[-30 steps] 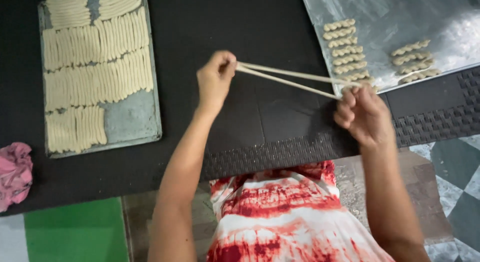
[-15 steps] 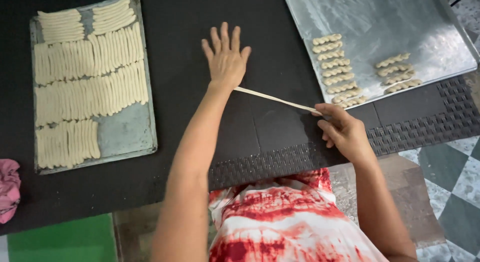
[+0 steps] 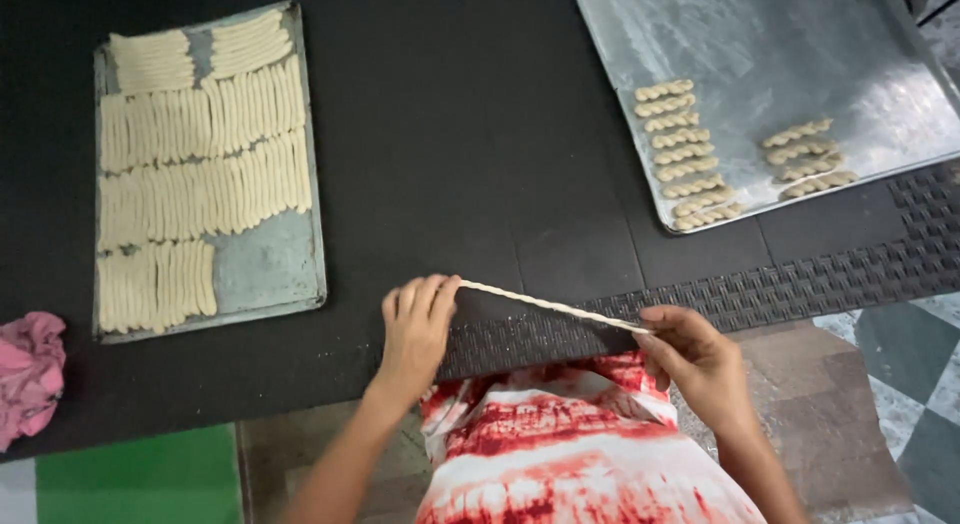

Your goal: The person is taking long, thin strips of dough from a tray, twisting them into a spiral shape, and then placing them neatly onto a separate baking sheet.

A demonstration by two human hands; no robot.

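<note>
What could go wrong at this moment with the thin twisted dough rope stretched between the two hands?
1. The thin, pale twisted dough rope spans the gap between the left hand and the right hand with its middle unsupported; it might thin out or snap.
2. It hangs by the woven edge of the black table, so a dropped end could fall to the tiled floor.

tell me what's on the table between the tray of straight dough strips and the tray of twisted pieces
Nothing: in the head view the black table is bare between the left tray and the right tray. The twisted dough strand, stretched between left hand and right hand, sits nearer the front edge.
</note>
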